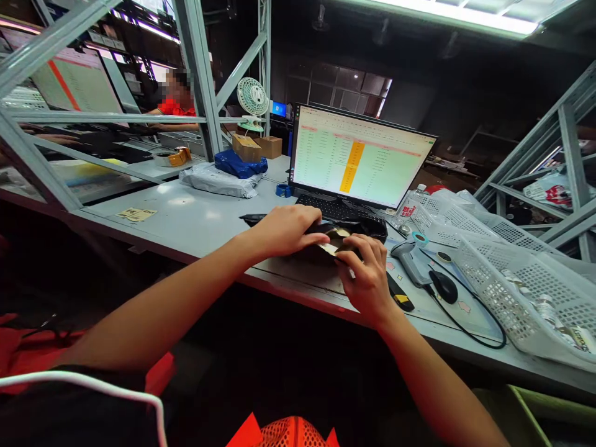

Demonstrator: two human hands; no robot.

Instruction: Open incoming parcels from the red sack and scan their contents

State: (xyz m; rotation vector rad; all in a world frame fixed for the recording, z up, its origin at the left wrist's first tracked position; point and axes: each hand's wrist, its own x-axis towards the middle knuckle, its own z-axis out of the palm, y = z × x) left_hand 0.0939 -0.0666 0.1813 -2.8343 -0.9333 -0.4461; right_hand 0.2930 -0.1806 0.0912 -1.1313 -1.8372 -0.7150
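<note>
A dark package in black plastic (375, 228) lies at the table's front edge, before the keyboard (321, 205). My left hand (293, 228) lies over its left part, with the thumb pressed against a gap in the plastic. On the other side of that gap, my right hand (365, 273) pinches the edge between curled fingers and thumb. Between the two hands a pale yellowish surface (331, 243) shows; I cannot make out what it is. Both hands cover much of the package.
Behind the package stands a monitor (363, 155). At right lie a barcode scanner (410, 264), a mouse (443, 285), a black-and-yellow cutter (400, 295) and white plastic baskets (493, 298). Wrapped parcels (223, 180) and a small fan (252, 97) are at left. Beyond the frame sits a person (179, 108).
</note>
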